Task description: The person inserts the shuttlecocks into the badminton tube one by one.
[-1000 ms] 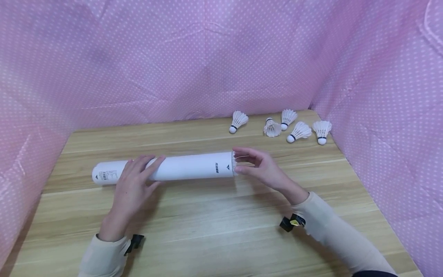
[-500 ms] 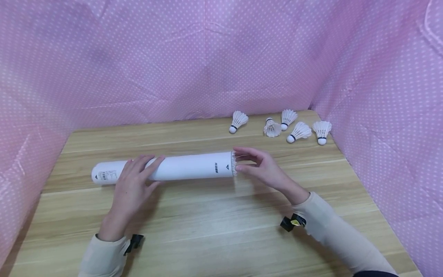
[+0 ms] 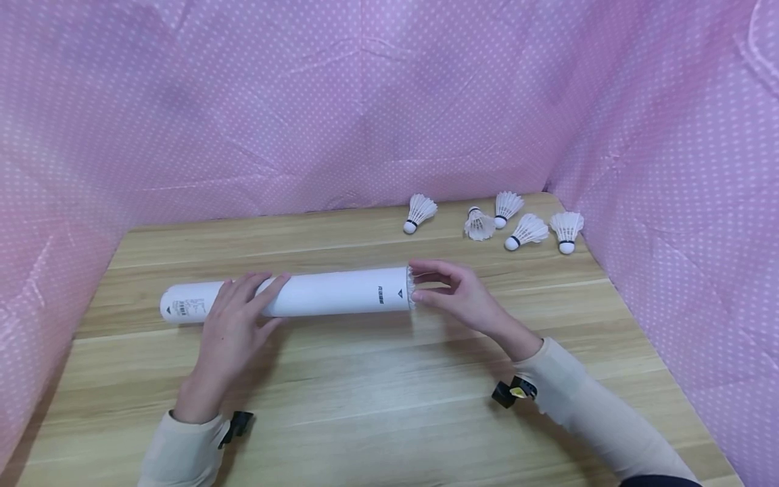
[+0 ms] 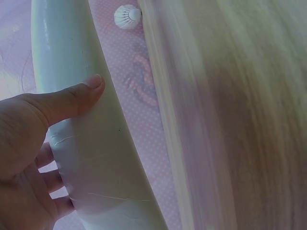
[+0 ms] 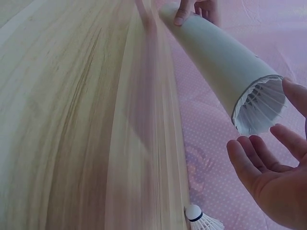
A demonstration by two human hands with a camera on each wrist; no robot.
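Note:
My left hand (image 3: 234, 331) holds a long white shuttlecock tube (image 3: 335, 294), which lies sideways above the wooden table. Thumb and fingers sit on opposite sides of it in the left wrist view. At the tube's right end, a shuttlecock's feathered skirt (image 5: 259, 108) sits in the mouth, its feather edges just past the rim. My right hand (image 3: 462, 297) is at this mouth, fingers spread and softly bent, with fingertips right at the feather edges. The inside of the skirt shows in the right wrist view; its cork is hidden in the tube.
Several loose shuttlecocks lie at the back right of the table (image 3: 377, 406); one shuttlecock (image 3: 420, 214) lies left of the others. Pink dotted cloth (image 3: 341, 101) hangs behind and along both sides of the table.
Slightly more of the feather edge showed at the tube's mouth half a second ago than one second ago. Both hands and the tube stay almost in place.

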